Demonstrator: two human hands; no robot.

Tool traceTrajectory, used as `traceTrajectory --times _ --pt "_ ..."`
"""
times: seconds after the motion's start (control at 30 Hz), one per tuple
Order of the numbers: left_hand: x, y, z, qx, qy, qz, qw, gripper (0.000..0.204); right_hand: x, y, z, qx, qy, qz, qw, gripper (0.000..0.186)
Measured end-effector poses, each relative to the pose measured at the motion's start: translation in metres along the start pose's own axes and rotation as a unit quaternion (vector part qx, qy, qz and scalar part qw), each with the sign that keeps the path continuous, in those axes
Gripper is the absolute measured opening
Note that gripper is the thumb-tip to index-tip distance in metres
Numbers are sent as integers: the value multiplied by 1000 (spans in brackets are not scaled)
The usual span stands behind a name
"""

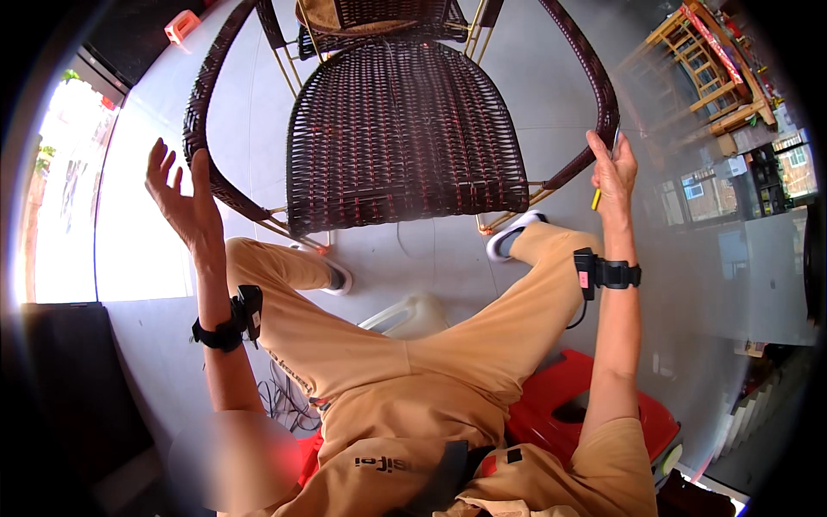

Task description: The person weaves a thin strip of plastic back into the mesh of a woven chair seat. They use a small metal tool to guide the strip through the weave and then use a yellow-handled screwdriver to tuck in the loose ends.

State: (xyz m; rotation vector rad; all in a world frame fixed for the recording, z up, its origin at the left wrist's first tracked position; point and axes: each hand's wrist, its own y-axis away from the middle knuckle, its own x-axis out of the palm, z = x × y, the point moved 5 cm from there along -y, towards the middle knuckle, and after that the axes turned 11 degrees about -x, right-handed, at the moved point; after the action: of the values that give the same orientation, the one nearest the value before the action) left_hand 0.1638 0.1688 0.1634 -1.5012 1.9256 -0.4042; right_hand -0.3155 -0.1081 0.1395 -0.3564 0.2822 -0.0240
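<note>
A dark brown woven chair [405,129] stands in front of me, with curved wrapped arms and gold-coloured metal legs. My left hand [188,202] is raised beside its left arm, fingers spread and nothing held. The thumb overlaps the chair's arm, but I cannot tell if it touches. At the front of the right arm, my right hand [614,175] is closed round a slim tool [596,199] with a yellow end below and a thin silvery part above. The palm hides most of that tool, so its exact kind does not show.
I sit on a red stool [551,405], legs apart around the chair's front. A pale plastic container [413,317] is on the floor between my legs. Black cables [289,401] lie at the left. Wooden furniture [702,60] stands far right, a pink stool [182,28] far left.
</note>
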Motion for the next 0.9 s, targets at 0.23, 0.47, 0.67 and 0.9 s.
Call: traceTrajectory --times 0.23,0.47,0.67,0.9 --pt "21 -9 46 -247 166 135 945 37 18 10 -28 37 -28 -46 998 33" --pt "27 -6 45 -255 121 140 949 35 18 15 -58 -24 39 -58 997 39" --pt "15 -2 39 -275 56 133 951 37 14 22 -34 -106 111 -43 987 34" --pt "-52 48 42 -269 26 141 953 29 -23 103 -36 17 102 -64 993 28"
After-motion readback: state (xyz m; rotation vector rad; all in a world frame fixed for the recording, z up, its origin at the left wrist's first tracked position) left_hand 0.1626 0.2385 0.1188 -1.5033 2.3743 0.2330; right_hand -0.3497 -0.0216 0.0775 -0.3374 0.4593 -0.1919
